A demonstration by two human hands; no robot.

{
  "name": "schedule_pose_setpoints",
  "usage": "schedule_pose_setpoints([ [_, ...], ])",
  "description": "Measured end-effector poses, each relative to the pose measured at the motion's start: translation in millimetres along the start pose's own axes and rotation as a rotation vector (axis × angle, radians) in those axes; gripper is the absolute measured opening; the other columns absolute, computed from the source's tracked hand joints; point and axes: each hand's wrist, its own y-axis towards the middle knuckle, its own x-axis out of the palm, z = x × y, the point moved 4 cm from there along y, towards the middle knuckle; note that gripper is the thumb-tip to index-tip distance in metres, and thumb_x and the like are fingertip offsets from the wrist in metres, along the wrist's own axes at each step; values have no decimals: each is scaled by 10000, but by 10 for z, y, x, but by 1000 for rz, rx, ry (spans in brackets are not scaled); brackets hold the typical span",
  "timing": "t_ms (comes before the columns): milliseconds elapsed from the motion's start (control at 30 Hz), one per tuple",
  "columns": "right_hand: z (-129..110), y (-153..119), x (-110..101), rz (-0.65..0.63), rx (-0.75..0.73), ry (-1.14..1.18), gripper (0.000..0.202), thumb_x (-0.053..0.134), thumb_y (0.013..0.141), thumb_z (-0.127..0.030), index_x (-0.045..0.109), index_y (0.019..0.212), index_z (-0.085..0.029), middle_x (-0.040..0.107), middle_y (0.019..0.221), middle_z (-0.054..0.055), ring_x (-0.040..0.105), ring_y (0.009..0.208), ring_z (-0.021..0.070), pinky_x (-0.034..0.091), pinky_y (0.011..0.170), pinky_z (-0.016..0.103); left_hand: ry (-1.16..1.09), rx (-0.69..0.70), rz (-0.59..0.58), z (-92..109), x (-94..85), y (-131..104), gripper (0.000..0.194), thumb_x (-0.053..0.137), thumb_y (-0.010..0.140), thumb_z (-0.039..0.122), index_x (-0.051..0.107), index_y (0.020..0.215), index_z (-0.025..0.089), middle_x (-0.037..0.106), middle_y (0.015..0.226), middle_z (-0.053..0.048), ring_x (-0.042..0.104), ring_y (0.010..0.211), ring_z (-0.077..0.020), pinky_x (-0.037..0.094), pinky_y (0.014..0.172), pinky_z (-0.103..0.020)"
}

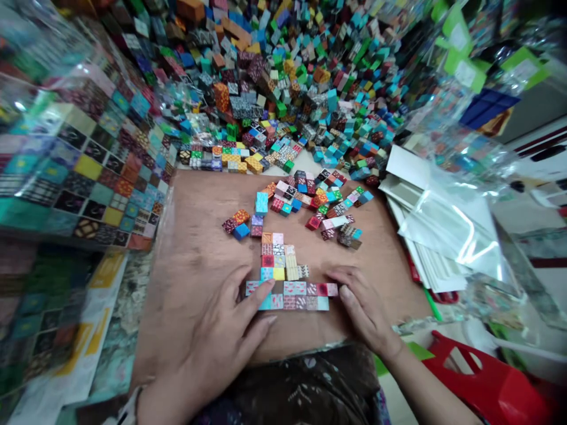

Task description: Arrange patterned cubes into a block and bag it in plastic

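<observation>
A row of small patterned cubes point(305, 295), two deep, lies across the brown board point(199, 236). My left hand point(237, 321) is at the row's left end, thumb and index finger apart, the thumb lying over the cubes there. At the right end, my right hand point(361, 301) rests with its fingertips beside the last pink cube; its fingers are bent close together. Above the row, touching or nearly so, stands a column of cubes point(272, 257) with cream pieces point(291, 265) at its right. A light blue block point(261, 203) sits higher up.
Loose cubes point(328, 195) are scattered on the board's upper part. Behind it rises a large heap of coloured cubes point(283, 77). Wrapped cube packs point(97, 171) stand at left. White trays point(420, 218) and a red plastic item point(487, 378) are at right.
</observation>
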Motion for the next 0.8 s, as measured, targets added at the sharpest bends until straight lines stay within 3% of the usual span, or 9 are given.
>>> schedule_pose_setpoints([
  [133, -19, 155, -25, 68, 42, 76, 226, 466, 979, -310, 668, 1026, -222, 672, 934, 64, 640, 891, 200, 529, 764, 346, 78, 69, 35, 51, -80, 13, 457, 546, 941, 325, 477, 1385, 241, 421, 1464, -130, 489, 1193, -287, 450, 944, -428],
  [233, -113, 327, -48, 36, -71, 40, 212, 483, 969, -310, 672, 977, -214, 663, 828, 46, 627, 781, 188, 516, 706, 338, 222, 99, 41, 172, -127, 64, 424, 558, 932, 343, 529, 1350, 278, 546, 1415, -72, 489, 1148, -313, 377, 937, -475],
  [367, -291, 557, -27, -151, -283, -173, 235, 474, 969, -284, 694, 1008, -208, 686, 894, 64, 616, 882, 217, 493, 824, 397, 316, 119, -29, 354, -71, 180, 442, 559, 929, 357, 534, 1360, 262, 553, 1434, -46, 431, 1265, -348, 264, 1014, -527],
  [533, -412, 718, 41, -366, -379, -327, 243, 532, 925, -225, 687, 1112, -207, 700, 1047, 72, 610, 983, 228, 472, 891, 401, 381, 105, -129, 413, 57, 287, 490, 594, 911, 416, 551, 1362, 227, 560, 1425, -69, 409, 1319, -401, 172, 1068, -604],
  [800, -327, 759, -10, -382, -355, -269, 153, 542, 930, -213, 666, 1002, -162, 696, 946, 88, 610, 917, 212, 479, 870, 373, 489, 117, -118, 447, 56, 334, 421, 549, 940, 449, 618, 1300, 242, 606, 1372, -29, 474, 1292, -391, 147, 1089, -602],
])
